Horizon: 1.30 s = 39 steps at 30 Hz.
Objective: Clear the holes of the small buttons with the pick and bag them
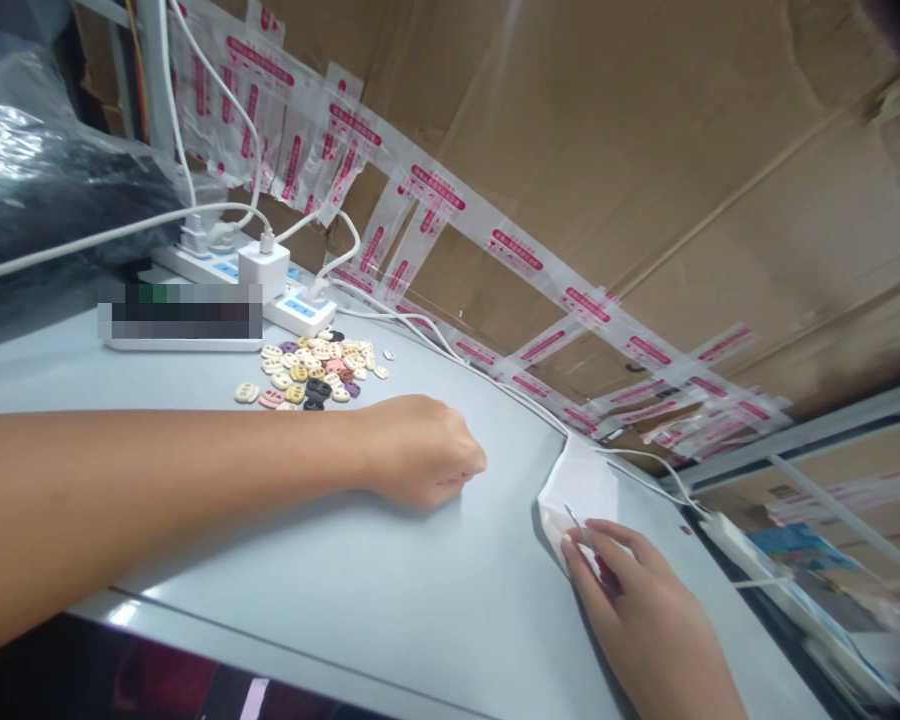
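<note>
My left hand (427,452) is closed in a fist, its back turned up, above the middle of the grey table (390,610). Whatever its fingers may hold is hidden. At the right, my right hand (645,600) pinches a slim tool (606,574) with a thin metal tip and a dark red handle; its exact kind does not show. The tip points up and left over a white sheet (586,478), which lies by the back edge. Beyond my left forearm sits a pile of small oval pieces (319,368) with holes, in cream, yellow, pink, purple and black.
A white power strip (300,312) with plugs and a charger (264,268) stands behind the pile. White cables (450,345) run along the taped cardboard (645,170) at the back. A blurred flat object (180,318) and dark plastic wrapping (60,190) are at the left.
</note>
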Motion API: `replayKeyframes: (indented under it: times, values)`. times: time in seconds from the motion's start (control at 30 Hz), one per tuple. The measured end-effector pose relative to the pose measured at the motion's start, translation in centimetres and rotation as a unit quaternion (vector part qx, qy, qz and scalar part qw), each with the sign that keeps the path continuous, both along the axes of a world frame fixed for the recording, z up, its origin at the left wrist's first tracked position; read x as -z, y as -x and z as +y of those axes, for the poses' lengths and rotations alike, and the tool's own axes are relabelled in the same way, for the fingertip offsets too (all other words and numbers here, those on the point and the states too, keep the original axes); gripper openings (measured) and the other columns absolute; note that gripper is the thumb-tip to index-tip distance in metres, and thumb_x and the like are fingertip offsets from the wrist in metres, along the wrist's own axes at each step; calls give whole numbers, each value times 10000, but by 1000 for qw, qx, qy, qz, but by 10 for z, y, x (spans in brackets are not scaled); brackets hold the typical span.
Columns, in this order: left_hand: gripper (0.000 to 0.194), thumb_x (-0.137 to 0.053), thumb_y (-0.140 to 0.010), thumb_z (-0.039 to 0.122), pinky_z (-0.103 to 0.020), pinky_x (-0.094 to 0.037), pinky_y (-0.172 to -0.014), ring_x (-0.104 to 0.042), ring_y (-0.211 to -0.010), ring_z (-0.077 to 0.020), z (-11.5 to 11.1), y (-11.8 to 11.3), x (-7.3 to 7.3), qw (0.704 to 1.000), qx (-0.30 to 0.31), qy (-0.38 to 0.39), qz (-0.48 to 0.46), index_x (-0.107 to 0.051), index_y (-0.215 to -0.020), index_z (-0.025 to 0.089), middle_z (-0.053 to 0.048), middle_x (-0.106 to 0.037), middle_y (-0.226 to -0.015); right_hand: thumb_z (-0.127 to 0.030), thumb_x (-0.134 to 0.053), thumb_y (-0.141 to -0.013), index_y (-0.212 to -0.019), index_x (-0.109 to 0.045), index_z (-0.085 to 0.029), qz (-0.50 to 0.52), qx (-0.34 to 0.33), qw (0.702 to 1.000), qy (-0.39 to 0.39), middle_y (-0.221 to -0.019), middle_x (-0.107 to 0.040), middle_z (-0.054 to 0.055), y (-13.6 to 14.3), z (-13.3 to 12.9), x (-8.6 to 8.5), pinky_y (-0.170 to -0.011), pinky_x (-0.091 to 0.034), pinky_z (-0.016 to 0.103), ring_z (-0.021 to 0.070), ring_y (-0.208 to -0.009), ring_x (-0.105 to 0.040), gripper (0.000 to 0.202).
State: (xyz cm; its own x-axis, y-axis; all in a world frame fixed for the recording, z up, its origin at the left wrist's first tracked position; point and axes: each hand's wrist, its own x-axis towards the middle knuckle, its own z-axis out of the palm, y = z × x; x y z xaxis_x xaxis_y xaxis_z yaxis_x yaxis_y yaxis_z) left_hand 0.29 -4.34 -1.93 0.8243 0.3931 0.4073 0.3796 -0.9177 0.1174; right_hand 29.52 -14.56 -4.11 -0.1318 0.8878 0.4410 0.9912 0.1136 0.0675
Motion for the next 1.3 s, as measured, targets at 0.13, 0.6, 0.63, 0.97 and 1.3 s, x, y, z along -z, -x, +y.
replayKeyframes:
  times: [0.13,0.6,0.63,0.97,1.3]
  values:
    - [177,-542,-786,117,-315,-234,-488,-443,-525,-137,-1,0,-2,1000,4,13,2,-538,-624,187,6,-574,-579,-461,-479,-928,-960,-700,-202,40,-12,997,67,-880,-738,87,-2,3,-8,-622,-516,300,204,-645,-672,342]
    - [180,-527,-782,131,-312,-226,-477,-417,-518,-134,1,0,1,1000,-1,20,14,-501,-612,184,9,-553,-581,-394,-455,-953,-864,-667,-213,-7,-47,998,43,-833,-726,70,0,8,-11,-628,-464,290,201,-668,-673,292]
    - [180,-525,-783,132,-312,-225,-476,-419,-518,-134,1,0,1,1000,-2,19,13,-502,-613,184,8,-554,-581,-403,-460,-950,-858,-667,-213,-6,-43,998,41,-836,-725,72,0,8,-12,-634,-465,293,204,-673,-674,296]
    - [196,-550,-784,137,-312,-213,-464,-435,-495,-140,2,0,1,1000,4,15,-7,-503,-599,185,-3,-555,-562,-597,-496,-889,-933,-722,-248,108,37,970,214,-689,-691,22,-2,3,-32,-525,-484,265,180,-540,-609,419]
    - [192,-551,-782,132,-317,-212,-471,-446,-499,-140,2,0,1,1000,-2,6,4,-522,-599,182,-5,-566,-564,-512,-522,-892,-918,-768,-234,92,21,991,100,-1147,-712,108,-12,7,-15,-732,-575,346,228,-796,-712,372]
